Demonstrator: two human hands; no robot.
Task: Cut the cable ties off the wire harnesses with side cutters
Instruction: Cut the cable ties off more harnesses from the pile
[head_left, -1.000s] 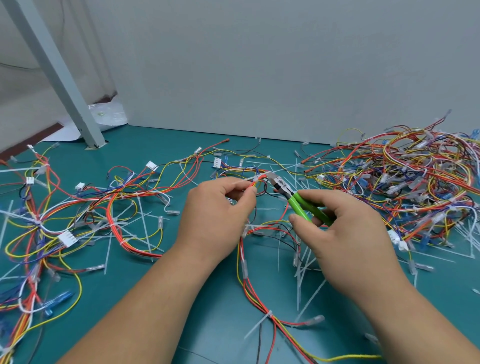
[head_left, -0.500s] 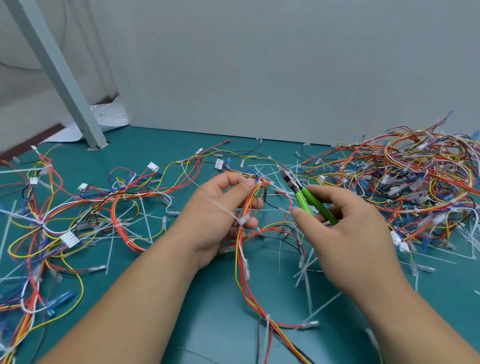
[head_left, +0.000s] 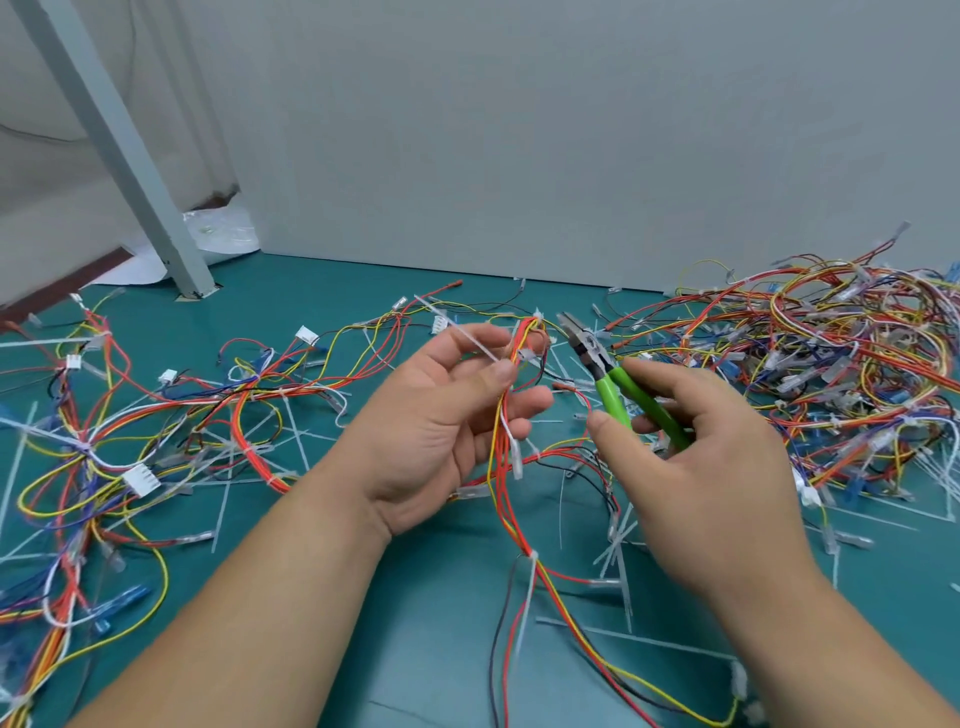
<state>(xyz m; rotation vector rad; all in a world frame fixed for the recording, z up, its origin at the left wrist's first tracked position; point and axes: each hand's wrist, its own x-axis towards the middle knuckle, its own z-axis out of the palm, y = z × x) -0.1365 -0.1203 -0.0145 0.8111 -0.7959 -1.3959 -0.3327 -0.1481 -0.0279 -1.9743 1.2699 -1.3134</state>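
Teal mat | left hand: fingers pinch cable tie | right hand: fingers curled round side cutters

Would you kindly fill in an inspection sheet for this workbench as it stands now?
Surface: teal mat, mostly covered in wiring.
Job's things: cutters, green-handled, raised off the mat; harness, lifted; one tie still on it lower down.
Clutter: cut ties strewn over the mat.
Hands: left hand holds the harness, thumb pinching a white strip against it; right hand grips the cutters.
Cables: tangled pile at right; spread harnesses at left.
Surroundings: grey wall, slanted post, plastic bag behind it.
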